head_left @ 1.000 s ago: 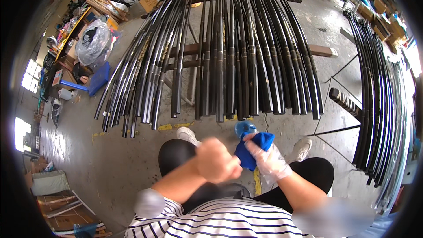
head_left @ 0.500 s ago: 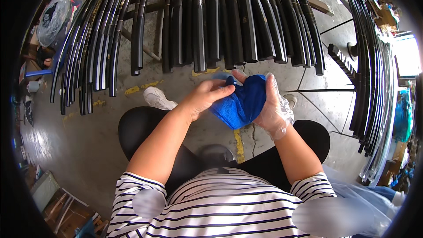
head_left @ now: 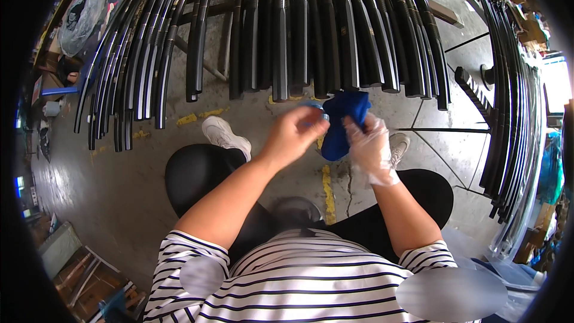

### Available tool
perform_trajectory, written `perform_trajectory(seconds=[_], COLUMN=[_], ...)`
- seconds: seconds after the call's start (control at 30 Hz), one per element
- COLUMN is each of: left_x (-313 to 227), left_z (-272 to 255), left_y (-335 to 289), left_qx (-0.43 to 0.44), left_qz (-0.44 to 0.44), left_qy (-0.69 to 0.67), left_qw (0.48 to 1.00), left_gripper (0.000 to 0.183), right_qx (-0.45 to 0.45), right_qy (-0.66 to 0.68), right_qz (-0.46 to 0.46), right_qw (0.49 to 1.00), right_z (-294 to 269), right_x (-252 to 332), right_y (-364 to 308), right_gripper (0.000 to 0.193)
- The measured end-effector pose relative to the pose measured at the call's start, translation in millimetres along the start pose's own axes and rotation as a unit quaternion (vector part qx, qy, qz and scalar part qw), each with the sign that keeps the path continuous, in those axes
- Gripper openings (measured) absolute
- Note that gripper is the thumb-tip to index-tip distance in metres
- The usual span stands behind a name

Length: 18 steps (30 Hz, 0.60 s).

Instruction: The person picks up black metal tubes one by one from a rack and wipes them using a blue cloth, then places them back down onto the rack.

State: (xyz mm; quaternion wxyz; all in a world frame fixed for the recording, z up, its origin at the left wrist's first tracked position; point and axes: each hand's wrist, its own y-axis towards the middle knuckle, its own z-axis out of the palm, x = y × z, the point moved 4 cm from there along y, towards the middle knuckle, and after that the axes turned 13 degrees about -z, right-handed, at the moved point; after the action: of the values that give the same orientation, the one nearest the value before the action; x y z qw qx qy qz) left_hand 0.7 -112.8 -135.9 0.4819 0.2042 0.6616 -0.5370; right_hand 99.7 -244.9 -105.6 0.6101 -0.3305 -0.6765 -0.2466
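A blue cloth [head_left: 341,128] hangs in folds from my right hand [head_left: 372,146], which wears a clear plastic glove. The fingers of that hand are closed on the cloth's right side. Just left of the cloth is my left hand [head_left: 294,134], bare, its fingers curled round a small translucent bluish object [head_left: 315,107]. Most of this object is hidden by the fingers, and I cannot make out its kind. Beyond both hands, the near ends of several long black poles [head_left: 280,60] with gold bands point toward me.
More black poles rest in a group at the left [head_left: 140,87] and on a rack [head_left: 475,93] at the right. Clear plastic sheeting [head_left: 514,203] lies along the right side. A cardboard box [head_left: 89,284] sits at the lower left. Yellow marks run along the concrete floor [head_left: 131,203].
My right hand has turned over and gripped the blue cloth, which was spread across both hands. The left hand has come away from the cloth and moved slightly right.
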Motion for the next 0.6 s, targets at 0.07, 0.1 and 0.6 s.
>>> perform_trajectory(seconds=[0.07,0.1,0.6], left_x=[-1.7,-2.3,-6.5], left_z=[19.9,20.7,-3.3], left_y=[-6.0,-5.6,-6.3], left_qx=[0.088,0.085,0.173], left_qz=[0.022,0.026,-0.176], left_qy=[-0.176,-0.177,-0.241], left_qw=[0.98,0.98,0.939], left_gripper=[0.039,0.038,0.04], right_qx=[0.113,0.125,0.057], right_qy=[-0.162,-0.205,-0.186], right_qz=[-0.088,-0.179,-0.149], right_qw=[0.976,0.954,0.969], right_z=[12.8,21.8,-12.3], right_x=[17.8,31.2,15.2], right_y=[-5.7,-11.3,-3.5], right_gripper=[0.016,0.018,0.038])
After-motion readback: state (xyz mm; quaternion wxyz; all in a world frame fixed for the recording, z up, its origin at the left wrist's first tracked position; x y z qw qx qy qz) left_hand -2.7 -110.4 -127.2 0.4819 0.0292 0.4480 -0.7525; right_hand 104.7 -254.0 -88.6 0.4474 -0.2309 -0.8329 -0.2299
